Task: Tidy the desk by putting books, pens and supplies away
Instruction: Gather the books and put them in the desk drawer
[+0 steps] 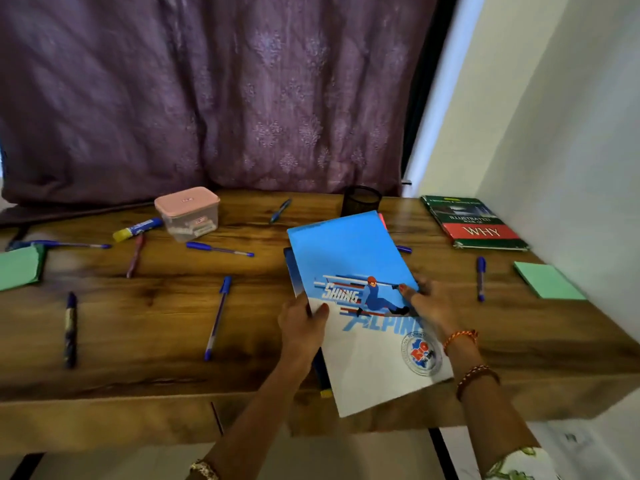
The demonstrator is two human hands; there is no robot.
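Left hand: pinching notebook edge.
Right hand: pinching opposite edge, likely squaring it for stacking.
Surface: pens scattered.

Blue-and-white skiing notebook tilted atop a darker book; pens scattered.

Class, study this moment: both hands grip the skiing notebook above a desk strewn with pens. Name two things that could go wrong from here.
1. The left hand and right hand hold the skiing notebook with darker books beneath; those might slide out when lifted.
2. A blue pen lies partly hidden under the notebook's far edge, so setting the stack down could roll it or leave it overlooked.
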